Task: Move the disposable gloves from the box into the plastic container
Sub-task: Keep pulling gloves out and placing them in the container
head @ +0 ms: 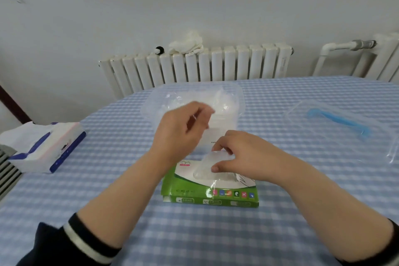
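A glove (pixel 207 166) is pinched by the right hand (pixel 244 155) at the box (pixel 210 194); the plastic container (pixel 194 101) lies straight beyond, nearer the left hand (pixel 181 127), whose curled grip holds something that cannot be told.

Bare checked table (pixel 194 235) runs wide across the bottom of the frame, in front of the green box (pixel 210 195), so a reach from there meets nothing. At frame centre the way is crowded: the plastic container (pixel 235 97) stands just behind the box, with both hands between them. At left the tissue pack (pixel 46 147) sits near the table edge, with open cloth between it and the box. At upper right a clear lid (pixel 336 129) with a blue strip occupies that side. The radiator (pixel 194 67) closes off the far edge.
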`<state>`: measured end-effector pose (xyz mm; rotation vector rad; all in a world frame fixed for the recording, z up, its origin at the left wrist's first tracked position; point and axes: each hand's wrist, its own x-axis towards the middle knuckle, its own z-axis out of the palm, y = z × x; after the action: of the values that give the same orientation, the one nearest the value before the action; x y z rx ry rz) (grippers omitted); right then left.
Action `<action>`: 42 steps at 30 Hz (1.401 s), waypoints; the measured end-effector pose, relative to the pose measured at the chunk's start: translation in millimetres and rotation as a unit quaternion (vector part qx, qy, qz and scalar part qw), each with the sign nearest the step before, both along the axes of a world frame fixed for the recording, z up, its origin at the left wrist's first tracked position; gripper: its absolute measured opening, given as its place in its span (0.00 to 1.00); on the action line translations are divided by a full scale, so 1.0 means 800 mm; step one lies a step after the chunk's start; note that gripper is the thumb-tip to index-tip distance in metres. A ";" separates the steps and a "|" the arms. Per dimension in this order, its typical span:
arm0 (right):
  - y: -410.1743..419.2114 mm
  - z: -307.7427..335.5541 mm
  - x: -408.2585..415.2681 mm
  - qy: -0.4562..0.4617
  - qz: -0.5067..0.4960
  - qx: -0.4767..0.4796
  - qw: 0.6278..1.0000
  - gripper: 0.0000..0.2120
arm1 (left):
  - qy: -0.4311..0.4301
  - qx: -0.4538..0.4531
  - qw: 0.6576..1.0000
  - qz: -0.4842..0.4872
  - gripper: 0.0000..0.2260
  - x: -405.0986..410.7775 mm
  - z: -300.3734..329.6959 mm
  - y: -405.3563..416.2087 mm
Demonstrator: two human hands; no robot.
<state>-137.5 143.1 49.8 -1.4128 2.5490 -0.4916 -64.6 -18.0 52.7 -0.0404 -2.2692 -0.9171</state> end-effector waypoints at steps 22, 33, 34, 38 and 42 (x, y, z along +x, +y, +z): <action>0.006 0.013 -0.021 -0.394 -0.128 -0.469 0.780 0.19 | -0.360 -0.025 0.930 -0.077 0.24 0.027 -0.071 -0.016; 0.003 0.010 -0.007 -0.266 -0.161 -0.479 0.821 0.27 | -0.178 0.272 0.933 -0.153 0.25 0.041 -0.013 0.014; 0.003 0.011 -0.005 -0.239 -0.159 -0.480 0.829 0.28 | -0.148 0.292 0.936 -0.129 0.18 0.039 -0.008 0.020; 0.005 0.006 -0.001 -0.139 -0.152 -0.466 0.861 0.27 | -0.088 0.394 0.913 -0.052 0.10 0.026 -0.002 0.026; 0.005 -0.002 -0.002 -0.054 -0.105 -0.478 0.871 0.12 | -0.138 0.469 0.868 -0.089 0.20 0.022 0.005 0.014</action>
<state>-138.8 147.3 48.5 -1.2225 2.4252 -2.0059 -47.0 -7.2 57.0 0.3341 -1.8293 -2.1443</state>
